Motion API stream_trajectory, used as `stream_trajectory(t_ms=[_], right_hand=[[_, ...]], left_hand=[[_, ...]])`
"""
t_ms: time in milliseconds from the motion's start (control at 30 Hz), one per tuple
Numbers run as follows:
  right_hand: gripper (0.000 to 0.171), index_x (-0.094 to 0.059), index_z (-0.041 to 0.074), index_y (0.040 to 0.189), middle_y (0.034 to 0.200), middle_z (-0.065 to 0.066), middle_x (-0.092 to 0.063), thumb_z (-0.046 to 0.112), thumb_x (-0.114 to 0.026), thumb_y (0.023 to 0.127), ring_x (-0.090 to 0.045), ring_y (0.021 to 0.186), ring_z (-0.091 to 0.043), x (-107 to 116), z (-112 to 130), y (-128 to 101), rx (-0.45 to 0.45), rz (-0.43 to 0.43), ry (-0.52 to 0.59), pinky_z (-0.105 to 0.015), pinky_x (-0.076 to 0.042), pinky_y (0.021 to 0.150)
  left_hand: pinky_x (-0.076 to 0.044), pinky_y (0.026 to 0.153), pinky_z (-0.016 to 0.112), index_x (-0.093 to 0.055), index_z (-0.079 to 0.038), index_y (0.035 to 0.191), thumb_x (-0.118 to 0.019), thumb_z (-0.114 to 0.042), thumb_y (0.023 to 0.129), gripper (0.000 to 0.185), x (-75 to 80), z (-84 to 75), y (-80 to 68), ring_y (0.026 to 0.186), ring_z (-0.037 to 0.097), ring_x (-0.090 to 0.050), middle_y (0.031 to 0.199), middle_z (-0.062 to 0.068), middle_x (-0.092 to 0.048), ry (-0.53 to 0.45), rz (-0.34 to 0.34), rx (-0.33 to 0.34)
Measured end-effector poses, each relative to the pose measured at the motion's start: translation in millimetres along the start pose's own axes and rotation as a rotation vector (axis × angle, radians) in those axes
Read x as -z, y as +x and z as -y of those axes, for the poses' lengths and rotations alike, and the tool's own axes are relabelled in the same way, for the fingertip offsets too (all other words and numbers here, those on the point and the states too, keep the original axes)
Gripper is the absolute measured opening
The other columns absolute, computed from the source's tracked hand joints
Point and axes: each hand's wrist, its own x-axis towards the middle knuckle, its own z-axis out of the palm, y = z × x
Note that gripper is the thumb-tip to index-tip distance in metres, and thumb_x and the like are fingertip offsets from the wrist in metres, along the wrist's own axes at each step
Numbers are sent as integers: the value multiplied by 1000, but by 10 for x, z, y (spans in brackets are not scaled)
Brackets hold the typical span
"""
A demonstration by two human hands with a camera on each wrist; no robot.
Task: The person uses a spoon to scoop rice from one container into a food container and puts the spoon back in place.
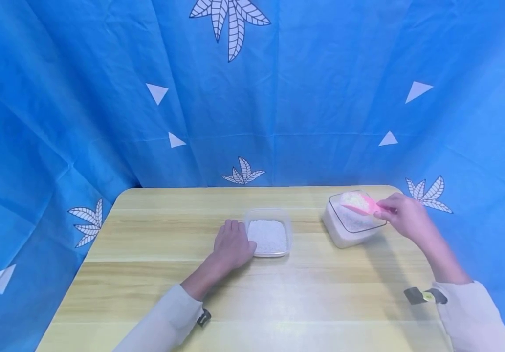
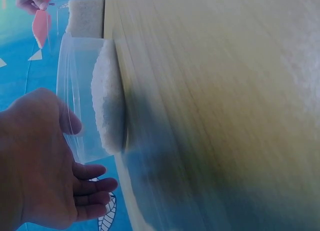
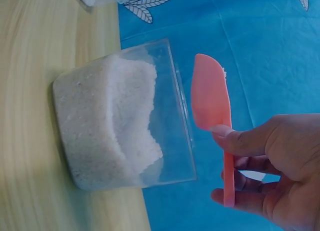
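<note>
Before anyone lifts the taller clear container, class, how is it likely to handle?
The taller clear container would probably feel heavy for its size, since white grains fill much of it. Its straight, unbuckled walls suggest it should stay stiff. Its squared shape makes rolling unlikely, though tilting could spill grains through the open top.

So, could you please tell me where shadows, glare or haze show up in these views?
Head: soft shadow beside the right forearm, pale glare on the table; left wrist: broad bluish-dark shadow on the table, whitish haze toward the upper right; right wrist: pink scoop fairly crisp.
</note>
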Motion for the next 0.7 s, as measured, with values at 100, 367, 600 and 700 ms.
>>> stream_trajectory(t_ms=[100,367,600,700], right_hand=[[35,-73,-8,115,103,-29,-73,12,-80,87,-68,86,-41,30,24,16,-6,9,6,-57,-55,77],[33,-73,-7,116,109,-30,-73,13,-78,90,-69,100,-49,76,206,96,28,10,15,-63,-54,87],[30,-76,-5,110,103,-27,-76,10,-81,85,-70,98,-47,35,377,186,91,-57,9,-61,-53,89],[26,-79,-2,105,95,-20,-78,8,-84,82,-73,88,-40,-8,429,226,172,-104,-20,-56,-55,83]], left_hand=[[-38,81,36,-56,4,107,-53,-35,90,43,4,-13,-7,90,26,-40,96,12,-47,5,-2,-1],[-37,80,35,-56,4,108,-54,-36,90,44,28,-28,-17,89,26,-40,96,12,-47,0,0,8],[-37,81,36,-56,4,108,-53,-36,90,44,15,-29,-14,90,26,-40,97,12,-47,-5,0,8],[-37,81,35,-55,4,109,-53,-36,91,44,9,-25,-2,91,26,-40,97,12,-47,4,4,8]])
